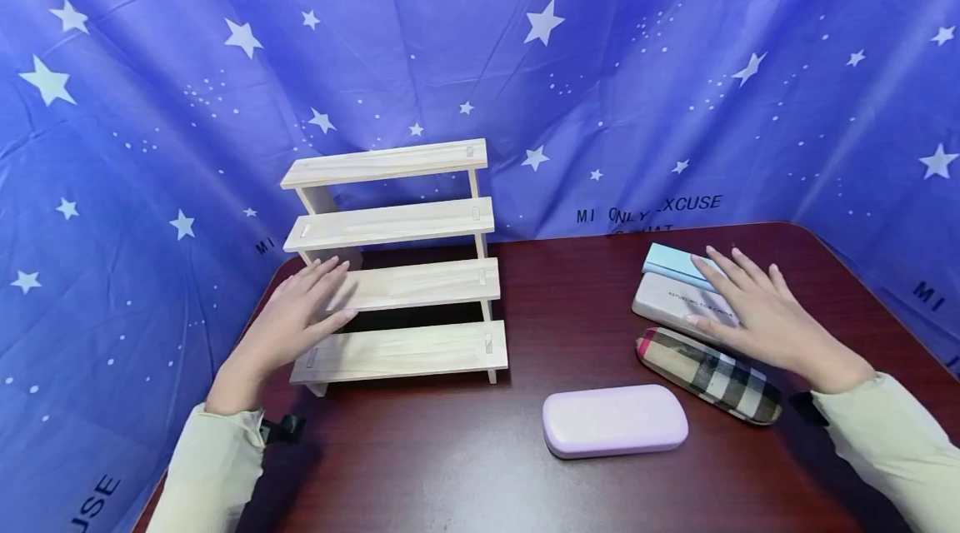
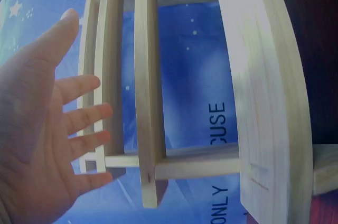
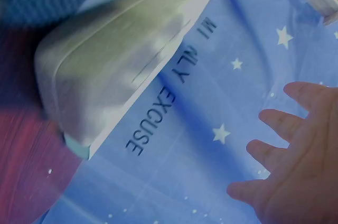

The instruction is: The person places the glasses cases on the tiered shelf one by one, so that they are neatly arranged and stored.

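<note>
The pale wooden four-tier rack stands beside the left hand, fingers spread; the grey oblong case lies flat, probably for steadiness, apparently just under the right hand's spread fingers.

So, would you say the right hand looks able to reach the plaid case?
Probably yes: the right hand is empty, close by, and nothing lies on top of the plaid case.

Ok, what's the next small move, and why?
Perhaps lower the right hand onto the pale lettered case and grip it: that hand holds nothing, overlaps that case in the head view, and looks apart from it in the right-wrist view.
</note>
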Action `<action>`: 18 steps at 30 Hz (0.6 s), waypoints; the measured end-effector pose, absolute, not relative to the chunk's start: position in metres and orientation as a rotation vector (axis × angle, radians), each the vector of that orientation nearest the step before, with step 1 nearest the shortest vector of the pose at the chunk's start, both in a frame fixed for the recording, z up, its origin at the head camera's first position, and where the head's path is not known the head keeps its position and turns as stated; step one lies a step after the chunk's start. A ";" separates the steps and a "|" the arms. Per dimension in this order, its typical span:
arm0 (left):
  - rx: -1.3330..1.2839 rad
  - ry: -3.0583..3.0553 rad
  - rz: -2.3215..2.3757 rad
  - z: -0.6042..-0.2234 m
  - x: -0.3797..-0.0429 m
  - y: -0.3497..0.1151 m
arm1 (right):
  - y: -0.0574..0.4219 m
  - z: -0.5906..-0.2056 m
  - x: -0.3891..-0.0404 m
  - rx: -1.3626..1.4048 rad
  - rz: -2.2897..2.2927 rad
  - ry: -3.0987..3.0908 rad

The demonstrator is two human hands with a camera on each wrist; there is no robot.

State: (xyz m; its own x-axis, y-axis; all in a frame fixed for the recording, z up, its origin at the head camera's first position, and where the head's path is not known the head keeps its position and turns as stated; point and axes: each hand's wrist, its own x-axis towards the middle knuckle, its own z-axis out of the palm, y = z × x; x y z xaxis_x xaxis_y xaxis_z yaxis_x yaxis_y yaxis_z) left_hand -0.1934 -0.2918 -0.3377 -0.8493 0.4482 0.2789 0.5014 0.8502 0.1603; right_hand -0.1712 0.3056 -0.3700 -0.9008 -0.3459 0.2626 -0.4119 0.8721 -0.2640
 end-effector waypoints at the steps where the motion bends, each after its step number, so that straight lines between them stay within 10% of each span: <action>1: -0.747 -2.762 -0.350 -0.338 -0.194 -0.294 | 0.304 -0.370 -0.170 0.593 0.466 -2.829; 18: -0.537 -2.556 -0.776 -0.359 -0.208 -0.343 | 0.274 -0.382 -0.150 0.892 0.698 -2.740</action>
State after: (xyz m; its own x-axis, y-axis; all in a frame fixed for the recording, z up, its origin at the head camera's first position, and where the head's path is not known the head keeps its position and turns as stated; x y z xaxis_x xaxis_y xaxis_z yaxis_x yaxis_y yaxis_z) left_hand -0.2081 -0.3430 -0.3586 -0.8399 0.2387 0.4874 0.4694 0.7703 0.4317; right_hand -0.1500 0.2739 -0.3820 -0.8049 -0.5101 0.3034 -0.5931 0.7104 -0.3790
